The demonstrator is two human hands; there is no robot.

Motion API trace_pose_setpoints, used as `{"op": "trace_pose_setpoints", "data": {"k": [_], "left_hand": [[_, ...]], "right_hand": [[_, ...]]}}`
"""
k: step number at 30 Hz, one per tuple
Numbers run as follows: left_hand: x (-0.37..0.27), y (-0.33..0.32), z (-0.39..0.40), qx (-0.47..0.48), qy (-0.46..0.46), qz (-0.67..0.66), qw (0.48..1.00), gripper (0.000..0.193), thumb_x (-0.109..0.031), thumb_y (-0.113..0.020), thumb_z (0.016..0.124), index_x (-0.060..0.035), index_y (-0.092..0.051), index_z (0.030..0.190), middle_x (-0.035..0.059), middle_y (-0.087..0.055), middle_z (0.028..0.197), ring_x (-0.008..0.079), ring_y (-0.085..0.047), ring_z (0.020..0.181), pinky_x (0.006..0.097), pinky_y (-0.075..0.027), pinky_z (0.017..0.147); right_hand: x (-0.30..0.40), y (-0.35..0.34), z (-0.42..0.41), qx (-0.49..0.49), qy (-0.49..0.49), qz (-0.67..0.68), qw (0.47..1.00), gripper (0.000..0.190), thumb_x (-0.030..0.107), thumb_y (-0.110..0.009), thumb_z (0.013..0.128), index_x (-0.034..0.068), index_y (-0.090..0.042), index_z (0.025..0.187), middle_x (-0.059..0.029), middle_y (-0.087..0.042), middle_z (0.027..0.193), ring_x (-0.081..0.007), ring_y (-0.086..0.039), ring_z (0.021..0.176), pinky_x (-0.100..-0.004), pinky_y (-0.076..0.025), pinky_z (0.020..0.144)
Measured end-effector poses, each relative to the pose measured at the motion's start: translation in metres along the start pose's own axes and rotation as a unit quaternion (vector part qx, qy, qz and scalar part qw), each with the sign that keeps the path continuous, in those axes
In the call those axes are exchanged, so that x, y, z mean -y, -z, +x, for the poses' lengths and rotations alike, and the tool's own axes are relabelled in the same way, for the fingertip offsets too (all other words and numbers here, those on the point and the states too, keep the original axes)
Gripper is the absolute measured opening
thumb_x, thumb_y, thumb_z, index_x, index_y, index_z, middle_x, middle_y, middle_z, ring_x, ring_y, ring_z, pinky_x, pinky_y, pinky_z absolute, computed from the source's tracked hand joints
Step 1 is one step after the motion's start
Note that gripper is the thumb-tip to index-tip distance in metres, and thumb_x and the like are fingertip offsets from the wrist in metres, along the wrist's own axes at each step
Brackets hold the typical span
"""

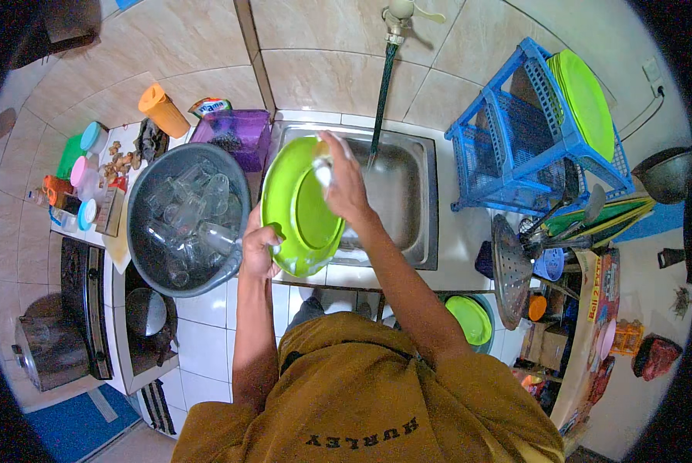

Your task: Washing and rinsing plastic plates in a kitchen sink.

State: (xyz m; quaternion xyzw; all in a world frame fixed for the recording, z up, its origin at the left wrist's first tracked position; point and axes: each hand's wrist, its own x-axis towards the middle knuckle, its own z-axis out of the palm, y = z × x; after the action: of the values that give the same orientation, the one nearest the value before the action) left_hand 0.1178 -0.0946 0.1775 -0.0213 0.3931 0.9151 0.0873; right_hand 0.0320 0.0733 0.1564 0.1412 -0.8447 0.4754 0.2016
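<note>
A bright green plastic plate (285,202) is tilted on edge over the left part of the steel sink (406,214), its underside ring showing and suds on its lower rim. My left hand (259,246) grips the plate's lower left edge, thumb on the near face. Against the plate's upper right side, my right hand (344,176) presses a foamy, whitish sponge or scrubber (322,171), mostly hidden by the fingers. A dark green hose (385,95) runs from the wall tap (399,14) down into the sink.
Left of the sink, a grey basin (137,249) holds clear cups, beside a purple container (253,124). A blue plastic rack (537,150) with stacked green plates (583,104) stands at the right, near a perforated metal ladle or strainer (511,278). More green plates (469,318) lie low at right.
</note>
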Motion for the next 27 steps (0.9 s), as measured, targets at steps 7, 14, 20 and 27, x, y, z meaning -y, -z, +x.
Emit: {"op": "trace_pose_setpoints", "data": {"k": [7,14,20,27], "left_hand": [[0.005,0.01,0.011,0.02,-0.02,-0.002,1.0,0.078,-0.003,-0.044,0.056,0.0053,-0.043,0.134,0.0156,-0.06,0.112,0.0223,-0.065,0.091,0.0325,-0.056,0.084],[0.001,0.015,0.005,0.044,-0.014,-0.076,0.996,0.076,-0.003,-0.044,0.056,0.0064,-0.043,0.132,0.0192,-0.061,0.111,0.029,-0.066,0.094,0.0382,-0.058,0.084],[0.004,0.009,0.0,0.053,-0.023,-0.055,0.997,0.076,-0.006,-0.047,0.06,0.0057,-0.042,0.134,0.0204,-0.058,0.123,0.0316,-0.064,0.104,0.04,-0.056,0.09],[0.007,0.001,0.009,0.048,-0.062,-0.094,0.992,0.077,-0.004,-0.045,0.055,0.0051,-0.044,0.132,0.0182,-0.06,0.115,0.0265,-0.065,0.096,0.0356,-0.056,0.087]], "right_hand": [[0.065,-0.003,-0.03,0.083,0.133,-0.002,0.988,0.067,-0.006,-0.06,0.071,0.005,-0.052,0.136,-0.0181,-0.046,0.144,-0.0372,-0.035,0.139,-0.0429,-0.026,0.116],[0.054,0.006,-0.011,0.068,0.133,0.01,0.989,0.07,-0.014,-0.061,0.063,0.011,-0.061,0.129,-0.0131,-0.054,0.138,-0.0353,-0.048,0.13,-0.0452,-0.033,0.113],[0.017,0.011,0.008,0.018,0.051,0.037,0.998,0.071,-0.017,-0.055,0.063,0.011,-0.062,0.128,-0.0154,-0.057,0.133,-0.0345,-0.052,0.126,-0.04,-0.038,0.11],[0.072,-0.007,-0.044,0.007,0.132,0.055,0.99,0.055,-0.003,-0.064,0.07,0.011,-0.065,0.123,-0.0152,-0.055,0.134,-0.0378,-0.044,0.132,-0.0455,-0.034,0.112]]}}
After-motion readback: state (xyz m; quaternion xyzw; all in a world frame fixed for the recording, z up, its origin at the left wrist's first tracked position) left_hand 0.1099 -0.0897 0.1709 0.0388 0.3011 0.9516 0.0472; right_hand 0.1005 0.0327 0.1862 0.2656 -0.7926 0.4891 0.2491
